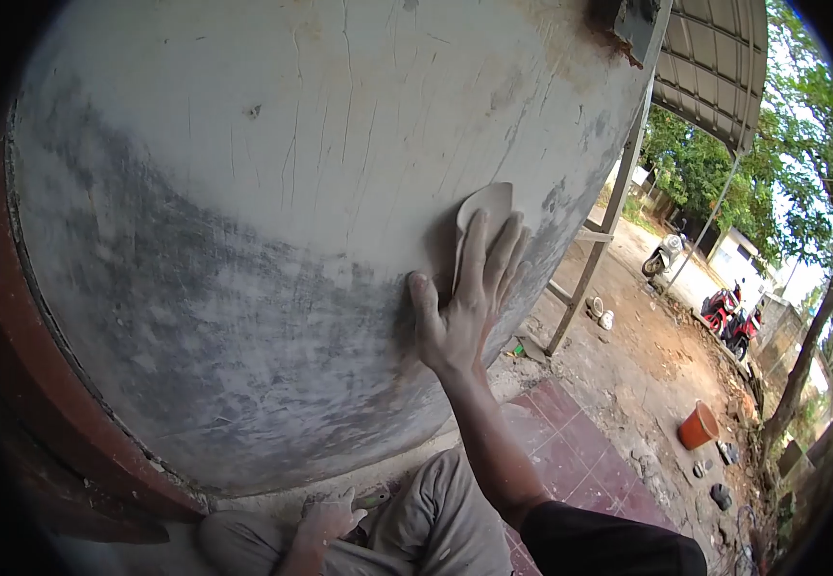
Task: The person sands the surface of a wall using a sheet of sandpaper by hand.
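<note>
My right hand (464, 302) presses a pale, curled sheet (489, 204) flat against the wall (243, 192). Its fingers are stretched over the sheet, with the thumb out to the left. The wall is whitish and scratched above, with dark grey smeared patches below. Down near my lap, my left hand (332, 516) rests by my grey trousers (435, 518), its fingers partly curled. A small greenish object (371, 499) lies beside it; whether the fingers hold anything is unclear.
Red floor tiles (570, 442) lie below right. A metal post (618, 192) stands beside the wall. Farther off are an orange bucket (698, 426), pale shoes (601, 314), parked motorbikes (728, 312) and a tree (810, 355). A reddish-brown frame (42, 355) borders the wall at left.
</note>
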`<state>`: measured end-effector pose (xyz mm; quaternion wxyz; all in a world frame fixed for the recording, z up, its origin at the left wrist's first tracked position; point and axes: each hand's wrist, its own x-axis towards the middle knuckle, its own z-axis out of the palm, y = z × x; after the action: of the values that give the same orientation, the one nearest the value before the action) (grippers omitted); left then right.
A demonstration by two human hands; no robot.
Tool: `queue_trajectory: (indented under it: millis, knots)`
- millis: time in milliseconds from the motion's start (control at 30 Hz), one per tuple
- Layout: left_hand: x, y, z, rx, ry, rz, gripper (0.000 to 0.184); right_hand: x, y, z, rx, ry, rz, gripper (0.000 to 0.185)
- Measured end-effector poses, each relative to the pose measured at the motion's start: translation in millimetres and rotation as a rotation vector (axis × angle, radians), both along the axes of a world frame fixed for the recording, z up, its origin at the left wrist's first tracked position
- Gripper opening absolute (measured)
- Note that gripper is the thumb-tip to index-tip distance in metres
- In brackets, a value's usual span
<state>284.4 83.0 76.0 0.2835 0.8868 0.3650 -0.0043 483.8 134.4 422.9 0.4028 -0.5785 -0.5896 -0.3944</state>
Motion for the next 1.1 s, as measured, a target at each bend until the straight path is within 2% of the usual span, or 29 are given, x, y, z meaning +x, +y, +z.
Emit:
queue_trajectory:
  millis: [67,133,200,233,267,333,400,433,500,567,600,667,733,800,867,933,967,1000,1067,1100]
  knots:
    - [-2.4,-4.9,6.5,-0.037,-0.053,-0.013,0.071,1.2,4.7,18.4,0.228,0.382,0.166,0.077]
    - [-4.8,-4.9,19.2,-0.065,-0.034,-0.007,0.071,-23.8,7.6,8.7,0.259,0.330,0.110,0.075]
    - [-3.5,-1.1,17.3,-0.090,-0.005,-0.013,0.071,-39.2,2.4,-10.9,0.002,-0.136,0.140,0.072]
    - [0.7,2.6,7.6,-0.058,0.027,-0.014,0.070,-36.2,0.7,-16.7,-0.030,-0.211,0.183,0.067]
    - [0.0,2.9,-2.0,-0.029,0.057,-0.011,0.069,-24.7,0.6,-17.9,-0.033,-0.204,0.184,0.067]
    - [-2.3,1.5,14.7,-0.040,0.037,0.001,0.069,8.3,1.0,-4.5,0.006,-0.172,-0.088,0.067]
    - [-4.5,-5.3,15.5,-0.059,0.009,0.010,0.068,20.8,2.9,22.4,0.203,0.247,0.148,0.066]
    - [-7.6,-5.2,11.3,-0.040,-0.042,0.000,0.068,13.8,1.9,23.1,0.198,0.245,0.146,0.066]
    - [-8.5,-1.8,13.2,-0.011,-0.083,-0.026,0.068,-7.2,5.3,22.1,0.228,0.120,0.094,0.066]
    - [-7.2,-0.1,21.8,-0.076,0.032,0.007,0.068,-28.3,1.5,3.0,-0.006,-0.311,0.134,0.075]
    - [-6.5,-0.2,22.2,-0.072,0.038,0.003,0.068,-29.4,4.4,-5.5,-0.022,-0.367,0.137,0.075]
    - [-4.6,-0.9,20.3,-0.053,0.066,0.016,0.068,-15.0,2.1,0.7,0.005,-0.239,-0.026,0.074]
    - [-8.6,-5.7,23.8,-0.027,-0.032,0.009,0.069,-7.8,6.5,18.7,0.233,0.307,0.136,0.061]
    - [-9.4,-7.3,26.7,0.000,-0.111,-0.009,0.069,-14.4,14.1,23.5,0.258,0.343,0.125,0.064]
    - [-11.4,-3.6,31.2,-0.069,-0.024,-0.017,0.069,-22.1,13.2,18.2,0.295,0.402,0.084,0.067]
    - [-9.9,0.5,19.5,-0.073,0.027,-0.005,0.069,-37.1,6.4,0.1,0.065,-0.127,-0.025,0.062]
    - [-8.1,1.5,12.9,-0.079,0.068,0.009,0.070,-33.3,7.3,-7.0,0.091,-0.238,0.040,0.061]
    - [-7.7,1.6,12.7,-0.080,0.064,0.011,0.070,-22.1,9.3,-7.9,0.091,-0.242,0.043,0.061]
    - [-4.4,-1.1,12.9,-0.058,-0.018,0.002,0.070,5.3,11.0,1.2,0.217,0.136,0.108,0.057]
    - [-4.7,-3.4,22.2,-0.063,-0.032,0.009,0.070,6.2,12.8,11.0,0.346,0.399,0.252,0.056]
